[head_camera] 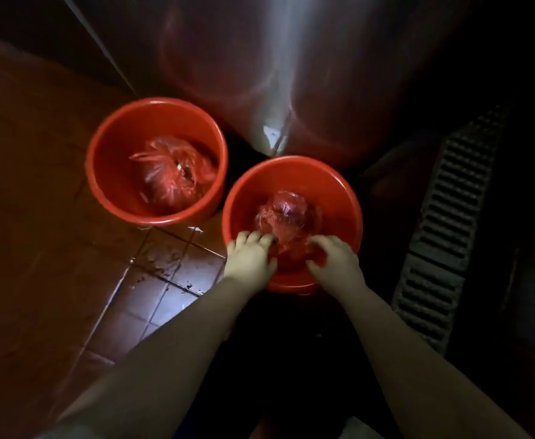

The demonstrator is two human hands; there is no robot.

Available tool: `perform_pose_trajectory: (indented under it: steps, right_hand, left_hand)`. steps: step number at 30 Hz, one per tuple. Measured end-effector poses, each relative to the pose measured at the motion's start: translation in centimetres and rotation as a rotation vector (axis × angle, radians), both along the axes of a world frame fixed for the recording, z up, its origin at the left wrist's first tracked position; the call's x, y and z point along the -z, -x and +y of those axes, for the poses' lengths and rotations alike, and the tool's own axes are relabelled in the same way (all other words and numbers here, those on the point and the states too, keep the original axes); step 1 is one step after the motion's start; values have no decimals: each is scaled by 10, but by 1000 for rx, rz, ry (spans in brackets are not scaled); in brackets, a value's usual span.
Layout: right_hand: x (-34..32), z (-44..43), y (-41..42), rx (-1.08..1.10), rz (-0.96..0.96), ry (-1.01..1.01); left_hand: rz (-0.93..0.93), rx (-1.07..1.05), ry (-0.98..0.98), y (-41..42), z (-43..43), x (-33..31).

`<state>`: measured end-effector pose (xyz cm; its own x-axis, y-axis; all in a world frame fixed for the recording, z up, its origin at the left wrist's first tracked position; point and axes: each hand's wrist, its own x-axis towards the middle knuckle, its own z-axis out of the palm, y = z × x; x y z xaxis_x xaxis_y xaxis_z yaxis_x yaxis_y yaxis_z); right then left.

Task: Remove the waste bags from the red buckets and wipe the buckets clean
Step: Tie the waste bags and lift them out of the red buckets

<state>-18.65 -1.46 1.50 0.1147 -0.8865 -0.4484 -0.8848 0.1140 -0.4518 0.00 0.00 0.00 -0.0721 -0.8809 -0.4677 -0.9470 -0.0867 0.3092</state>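
Two red buckets stand on a tiled floor. The far left bucket holds a knotted red plastic waste bag. The near right bucket holds another red waste bag. Both my hands reach over the near rim of the right bucket. My left hand has its fingers curled onto the bag's near left side. My right hand curls its fingers on the bag's near right side. Whether the fingers truly grip the plastic is hard to see in the dim light.
A shiny metal cabinet wall rises right behind the buckets. A dark floor drain grate runs along the right. The brown floor tiles in front of the left bucket are wet and speckled with dirt.
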Motion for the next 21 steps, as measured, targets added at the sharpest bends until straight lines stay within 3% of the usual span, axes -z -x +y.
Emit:
perform_pose_trajectory:
  steps: [6, 9, 16, 21]
  right_hand:
    - [97, -52, 3, 43, -30, -21]
    - [134, -74, 4, 3, -10, -21]
    - [163, -81, 11, 117, -91, -44]
    - [160, -85, 9, 94, -104, -34]
  left_hand:
    - [-67, 131, -112, 12, -44, 111]
    - [-135, 361, -197, 18, -74, 151]
    - [-290, 528, -338, 40, -97, 176]
    - [-431, 561, -257, 36, -108, 185]
